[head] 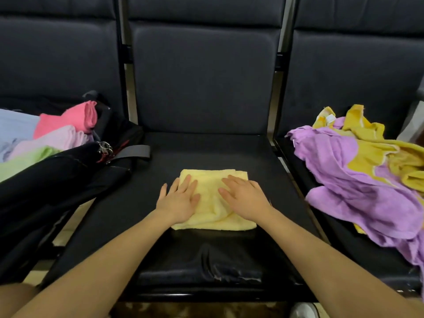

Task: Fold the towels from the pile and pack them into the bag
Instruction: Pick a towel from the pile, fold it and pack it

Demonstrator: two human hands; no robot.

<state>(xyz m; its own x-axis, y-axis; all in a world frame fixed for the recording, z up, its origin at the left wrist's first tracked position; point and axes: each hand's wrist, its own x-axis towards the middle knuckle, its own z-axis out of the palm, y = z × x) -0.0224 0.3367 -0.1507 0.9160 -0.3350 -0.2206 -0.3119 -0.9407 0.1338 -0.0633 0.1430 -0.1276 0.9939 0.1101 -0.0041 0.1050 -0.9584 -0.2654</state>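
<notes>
Lying mid-seat [263, 157], the folded yellow towel [212, 203] has bare cushion on every side; the black bag [57, 180] with folded towels sits on the left seat, the loose pile [367, 180] on the right one. Both hands rest flat on the towel, left hand [180, 201] at its left edge, right hand [244, 199] right of centre; fingers straight, slightly spread, gripping nothing.

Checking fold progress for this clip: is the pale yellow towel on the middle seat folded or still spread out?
Folded. The pale yellow towel lies as a compact rectangle, both hands flat on it: left hand, right hand.
</notes>
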